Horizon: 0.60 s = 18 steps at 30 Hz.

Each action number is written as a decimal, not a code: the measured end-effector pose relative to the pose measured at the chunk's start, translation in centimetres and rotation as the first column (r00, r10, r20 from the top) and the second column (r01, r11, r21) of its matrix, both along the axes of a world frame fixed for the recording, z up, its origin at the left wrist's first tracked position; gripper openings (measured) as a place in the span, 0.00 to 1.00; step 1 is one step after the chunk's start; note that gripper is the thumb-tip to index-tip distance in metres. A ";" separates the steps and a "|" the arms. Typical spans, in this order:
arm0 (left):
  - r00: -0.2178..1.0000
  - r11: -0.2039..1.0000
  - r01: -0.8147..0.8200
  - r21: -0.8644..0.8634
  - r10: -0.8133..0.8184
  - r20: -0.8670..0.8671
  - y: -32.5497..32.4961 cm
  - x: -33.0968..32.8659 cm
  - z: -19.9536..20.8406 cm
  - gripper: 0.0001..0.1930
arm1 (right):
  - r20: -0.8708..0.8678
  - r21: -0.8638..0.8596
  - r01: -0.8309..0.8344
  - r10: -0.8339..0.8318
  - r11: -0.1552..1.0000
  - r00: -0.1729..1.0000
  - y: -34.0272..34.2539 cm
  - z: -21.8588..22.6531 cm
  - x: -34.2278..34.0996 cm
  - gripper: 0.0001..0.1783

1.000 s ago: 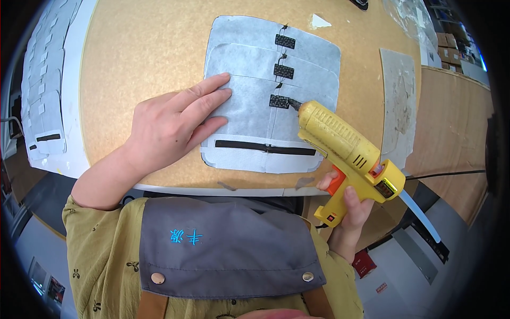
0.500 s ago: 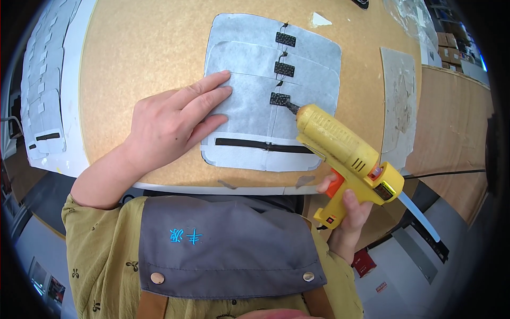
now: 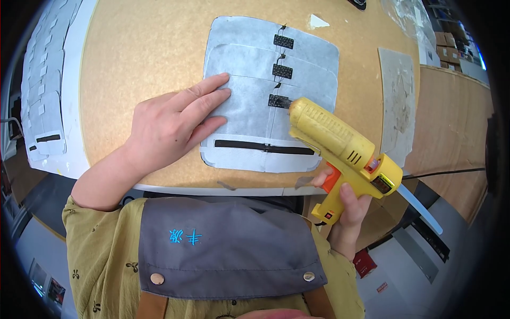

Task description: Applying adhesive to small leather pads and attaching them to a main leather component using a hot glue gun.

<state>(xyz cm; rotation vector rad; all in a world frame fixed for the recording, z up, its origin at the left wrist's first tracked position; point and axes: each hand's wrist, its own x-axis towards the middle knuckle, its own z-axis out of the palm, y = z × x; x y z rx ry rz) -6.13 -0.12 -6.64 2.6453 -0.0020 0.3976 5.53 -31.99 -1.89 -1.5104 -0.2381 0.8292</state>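
The tabletop (image 3: 133, 53) spreads wide left of the pale panel (image 3: 249, 106), set near the front edge. The yellow glue gun (image 3: 333, 132) overlaps the panel's right edge. The left hand (image 3: 170, 119) rests open across its left edge; the right hand (image 3: 351, 210) wraps the gun. The lowest black patch (image 3: 275, 100) sits at the gun's tip.

Tan tabletop (image 3: 141, 58), grey panel (image 3: 247, 109), stained board (image 3: 398, 103), white scrap (image 3: 319, 21)

This looks like a workshop: a broad desk (image 3: 143, 53), a yellow glue gun (image 3: 333, 135) held over it, overlapping pale panels (image 3: 49, 80) at the left, a smeared board (image 3: 397, 101), cardboard boxes (image 3: 447, 55) beyond and a grey apron (image 3: 228, 260).
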 end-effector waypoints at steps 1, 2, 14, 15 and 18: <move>1.000 1.000 0.002 0.005 -0.002 0.006 0.0 0.0 0.0 0.20 | 0.001 0.001 0.000 0.000 1.000 1.000 -0.2 -0.1 0.0 0.29; 1.000 1.000 0.002 0.005 -0.002 0.006 0.0 0.0 0.0 0.20 | -0.006 0.003 0.006 -0.006 1.000 1.000 -0.4 -0.2 0.0 0.29; 1.000 1.000 0.000 -0.001 0.000 0.005 0.0 0.1 0.1 0.20 | -0.040 0.034 -0.019 0.021 0.999 0.999 -0.6 -0.6 0.1 0.28; 1.000 1.000 0.001 0.000 -0.001 0.007 0.0 0.1 0.1 0.20 | -0.041 0.028 -0.012 0.013 1.000 0.999 -0.8 -0.6 0.1 0.28; 1.000 1.000 0.003 0.003 -0.003 0.010 0.0 0.1 0.0 0.20 | 0.007 0.013 0.010 -0.010 1.000 1.000 -0.8 -0.5 -0.1 0.28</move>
